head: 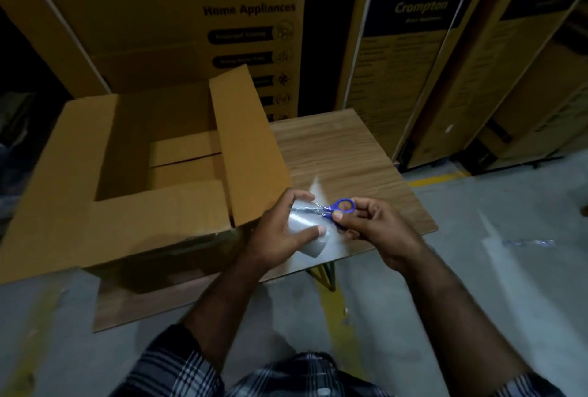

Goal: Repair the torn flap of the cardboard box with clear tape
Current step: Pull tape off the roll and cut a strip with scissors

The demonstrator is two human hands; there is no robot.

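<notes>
An open brown cardboard box [133, 173] sits on a low wooden table [343, 154], its flaps spread outward; the right flap [248, 145] stands up next to my hands. My left hand [276, 231] grips a roll of clear tape [307, 234] over the table's near edge. My right hand [375, 231] holds small blue-handled scissors [337, 210], whose blades meet a pulled-out strip of tape at the top of the roll. A torn spot on a flap is not clearly visible.
Tall yellow Crompton cartons [197, 21] line the back and right [445, 56]. Grey concrete floor [493, 253] with a yellow line surrounds the table. A scrap of clear tape [531, 242] lies on the floor at right.
</notes>
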